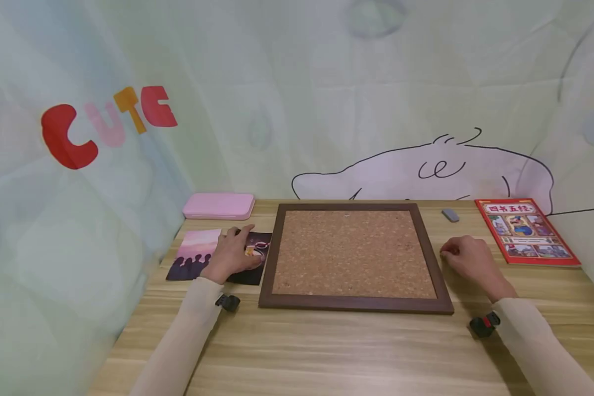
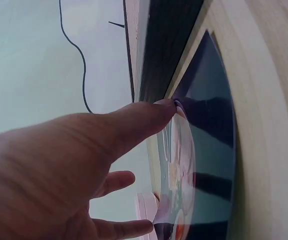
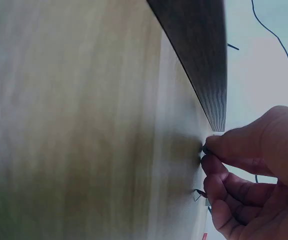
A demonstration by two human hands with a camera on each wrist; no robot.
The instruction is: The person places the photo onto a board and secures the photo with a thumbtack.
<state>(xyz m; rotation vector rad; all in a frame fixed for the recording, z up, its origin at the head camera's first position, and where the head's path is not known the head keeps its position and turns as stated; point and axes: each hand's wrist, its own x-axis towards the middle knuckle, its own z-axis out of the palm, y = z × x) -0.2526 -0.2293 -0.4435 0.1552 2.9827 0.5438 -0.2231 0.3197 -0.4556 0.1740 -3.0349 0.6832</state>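
My left hand (image 1: 231, 254) spans a dark picture card (image 1: 245, 276) left of the framed cork board, its thumb (image 2: 151, 116) touching the card near the board. The fingers spread toward the card's far edge; a pale printed design (image 2: 184, 170) shows beneath. Beside this card is a pink and purple picture (image 1: 187, 263) with dark silhouettes, partly behind the hand. Right of the cork board (image 1: 351, 253), my right hand (image 1: 470, 261) rests low over the table with loosely curled fingers. In the right wrist view its thumb and index tips (image 3: 210, 162) come close together; no held thing is discernible.
A pink case (image 1: 219, 206) lies at the back left. A grey eraser-like block (image 1: 450, 215) and a red illustrated book (image 1: 528, 234) lie at the right. The board's raised dark frame (image 1: 356, 303) separates the hands. Printed cloth walls (image 1: 257, 110) border the wooden table (image 1: 326, 352).
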